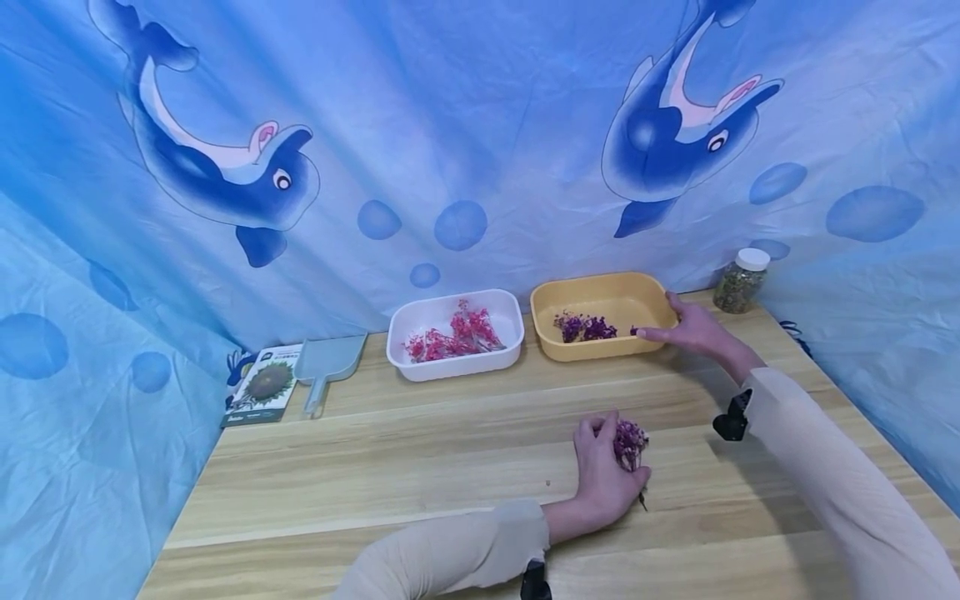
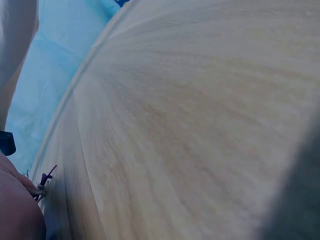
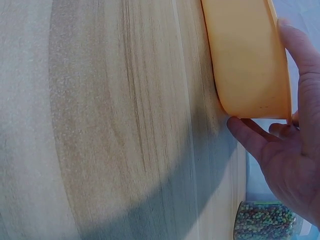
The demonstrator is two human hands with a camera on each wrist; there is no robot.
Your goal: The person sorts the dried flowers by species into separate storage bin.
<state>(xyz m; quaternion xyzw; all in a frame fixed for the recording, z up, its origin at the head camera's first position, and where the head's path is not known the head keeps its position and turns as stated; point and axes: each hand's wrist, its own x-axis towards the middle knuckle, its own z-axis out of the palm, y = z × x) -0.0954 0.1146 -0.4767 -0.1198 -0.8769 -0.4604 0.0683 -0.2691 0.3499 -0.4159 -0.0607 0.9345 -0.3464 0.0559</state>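
Note:
My left hand (image 1: 603, 479) grips a small bunch of dried purple flowers (image 1: 630, 443) low at the table, thumb on the near side. Its dark stem end (image 2: 46, 181) pokes out past the hand in the left wrist view. At the back right, my right hand (image 1: 697, 327) holds the right end of a yellow plastic tray (image 1: 581, 352), thumb at the rim and fingers against the outer wall (image 3: 245, 60). Inside that tray lie more purple flowers (image 1: 588, 327), with a small purple bit by the thumb tip.
A white tray (image 1: 457, 367) of pink dried flowers (image 1: 457, 333) stands left of the yellow one. Farther left are a grey-blue dustpan (image 1: 330, 360) and a sunflower-printed packet (image 1: 264, 385). A white-lidded jar (image 1: 741, 283) stands at the back right. Blue dolphin-printed curtain (image 1: 465, 150) hangs behind.

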